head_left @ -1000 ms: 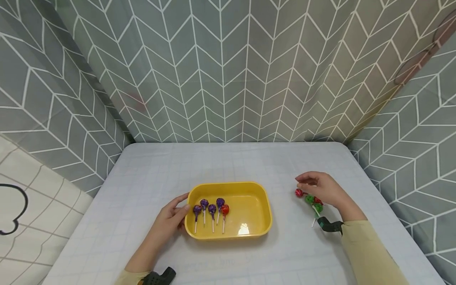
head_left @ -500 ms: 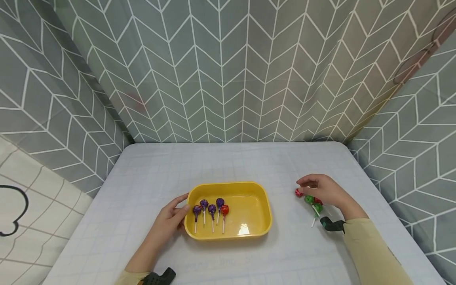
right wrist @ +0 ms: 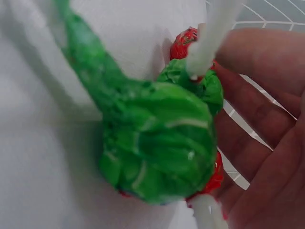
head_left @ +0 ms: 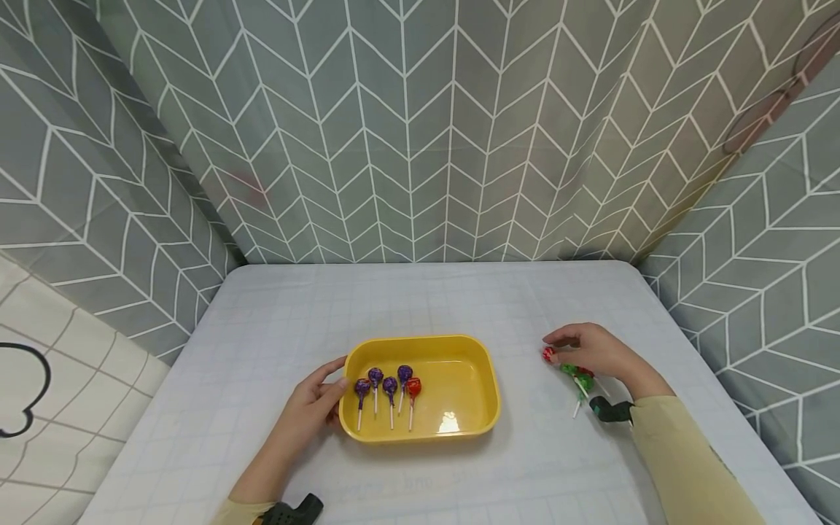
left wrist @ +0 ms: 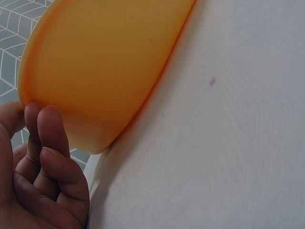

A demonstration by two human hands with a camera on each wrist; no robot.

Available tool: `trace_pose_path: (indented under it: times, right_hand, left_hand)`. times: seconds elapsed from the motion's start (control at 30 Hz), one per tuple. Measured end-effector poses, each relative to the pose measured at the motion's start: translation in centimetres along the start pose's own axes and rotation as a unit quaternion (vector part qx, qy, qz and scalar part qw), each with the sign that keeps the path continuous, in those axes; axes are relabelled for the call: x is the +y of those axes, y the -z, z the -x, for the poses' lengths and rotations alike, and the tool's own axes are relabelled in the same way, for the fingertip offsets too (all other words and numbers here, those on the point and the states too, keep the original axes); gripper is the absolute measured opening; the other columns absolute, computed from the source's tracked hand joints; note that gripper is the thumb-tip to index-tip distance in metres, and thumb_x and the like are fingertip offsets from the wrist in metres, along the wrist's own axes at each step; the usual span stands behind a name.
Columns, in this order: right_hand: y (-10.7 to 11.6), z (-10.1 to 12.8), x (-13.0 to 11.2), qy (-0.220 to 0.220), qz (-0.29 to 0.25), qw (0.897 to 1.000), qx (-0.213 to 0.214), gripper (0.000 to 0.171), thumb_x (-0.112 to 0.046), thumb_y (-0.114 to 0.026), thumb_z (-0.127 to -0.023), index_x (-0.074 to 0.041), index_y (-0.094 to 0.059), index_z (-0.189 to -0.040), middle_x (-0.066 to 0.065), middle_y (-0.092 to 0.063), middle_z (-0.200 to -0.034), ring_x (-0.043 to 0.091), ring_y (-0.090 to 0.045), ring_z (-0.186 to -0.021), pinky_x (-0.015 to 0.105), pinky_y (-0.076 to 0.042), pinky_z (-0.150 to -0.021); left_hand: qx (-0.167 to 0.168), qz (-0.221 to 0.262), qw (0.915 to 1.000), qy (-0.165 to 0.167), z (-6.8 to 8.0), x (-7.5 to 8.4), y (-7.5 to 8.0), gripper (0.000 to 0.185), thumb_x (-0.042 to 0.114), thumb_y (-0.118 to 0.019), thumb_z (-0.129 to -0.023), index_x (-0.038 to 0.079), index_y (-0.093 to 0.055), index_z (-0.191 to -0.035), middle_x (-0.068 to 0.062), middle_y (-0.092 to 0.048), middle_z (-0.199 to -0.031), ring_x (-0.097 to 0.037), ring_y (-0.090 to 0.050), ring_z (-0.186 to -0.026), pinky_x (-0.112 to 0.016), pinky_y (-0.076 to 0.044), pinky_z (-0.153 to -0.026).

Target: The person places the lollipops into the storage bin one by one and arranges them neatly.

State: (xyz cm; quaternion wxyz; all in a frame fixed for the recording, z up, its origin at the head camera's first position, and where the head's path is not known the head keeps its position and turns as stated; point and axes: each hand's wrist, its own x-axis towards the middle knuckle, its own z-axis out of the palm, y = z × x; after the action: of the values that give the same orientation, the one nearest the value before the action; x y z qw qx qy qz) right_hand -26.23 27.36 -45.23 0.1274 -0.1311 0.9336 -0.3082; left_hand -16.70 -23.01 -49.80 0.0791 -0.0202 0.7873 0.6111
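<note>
My left hand (head_left: 316, 397) grips the left end of a yellow tray (head_left: 459, 386), thumb over the rim and fingers below; the left wrist view shows fingertips against the tray's wall (left wrist: 105, 71). Inside lie several purple lollipops (head_left: 390, 385) and a red lollipop (head_left: 413, 386). My right hand (head_left: 593, 354) is over a small pile of lollipops on the right. Its thumb reaches a red lollipop (head_left: 548, 354), while the forefinger arches above, apart from it. Under the palm are green lollipops (head_left: 582, 382); one green lollipop (right wrist: 157, 143) fills the right wrist view, partly hiding red ones behind.
A white cloth covers the table (head_left: 420, 299). Grey curtains (head_left: 420, 131) with white chevron lines hang behind and at both sides. White tiles (head_left: 72, 394) show at the left. A black wrist camera (head_left: 610, 410) sits close to the pile's near side.
My right hand has come down slightly, and its thumb has moved onto the red lollipop at the pile's far left. The left hand and tray have stayed in place.
</note>
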Motion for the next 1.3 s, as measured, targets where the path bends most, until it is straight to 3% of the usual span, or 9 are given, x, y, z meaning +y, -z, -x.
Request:
trace_pose_path:
  times: [0.23, 0.6, 1.1, 1.3]
  right_hand:
    - [-0.09, -0.1, -0.32, 0.02, 0.044, 0.999, -0.008, 0.033, -0.02, -0.08, -0.084, -0.01, -0.073, -0.115, 0.003, -0.069, -0.111, 0.025, -0.06, -0.104, 0.049, -0.049, -0.092]
    - [-0.29, -0.5, -0.67, 0.026, 0.071, 0.997, -0.016, 0.032, -0.022, -0.08, -0.084, -0.012, -0.074, -0.114, 0.003, -0.069, -0.111, 0.022, -0.06, -0.102, 0.049, -0.049, -0.091]
    - [-0.78, -0.61, -0.53, 0.053, 0.064, 0.996, 0.016, 0.03, -0.02, -0.08, -0.085, -0.012, -0.073, -0.112, -0.004, -0.068, -0.102, 0.016, -0.06, -0.093, 0.042, -0.049, -0.085]
    - [-0.77, -0.53, -0.87, 0.045, 0.055, 0.997, 0.041, 0.032, -0.02, -0.079, -0.086, -0.011, -0.071, -0.116, -0.003, -0.068, -0.103, 0.021, -0.062, -0.098, 0.048, -0.049, -0.089]
  left_hand:
    - [0.001, 0.003, 1.0, 0.009, 0.0, 0.04, -0.05, 0.046, 0.042, -0.061, -0.098, 0.033, -0.05, -0.141, -0.012, -0.069, -0.082, -0.027, -0.059, -0.064, -0.033, -0.053, -0.058]
    - [0.001, 0.005, 1.0, 0.004, 0.04, 0.15, -0.1, 0.045, 0.04, -0.06, -0.099, 0.033, -0.049, -0.141, -0.013, -0.068, -0.081, -0.027, -0.058, -0.063, -0.033, -0.053, -0.058]
    - [0.004, 0.014, 0.9998, 0.013, 0.12, 0.07, -0.2, 0.047, 0.044, -0.061, -0.097, 0.031, -0.049, -0.142, -0.013, -0.068, -0.081, -0.027, -0.059, -0.063, -0.034, -0.053, -0.058]
    - [0.005, 0.009, 0.9998, 0.016, 0.18, 0.05, -0.17, 0.049, 0.046, -0.061, -0.096, 0.031, -0.049, -0.142, -0.014, -0.067, -0.078, -0.026, -0.058, -0.063, -0.033, -0.052, -0.058]
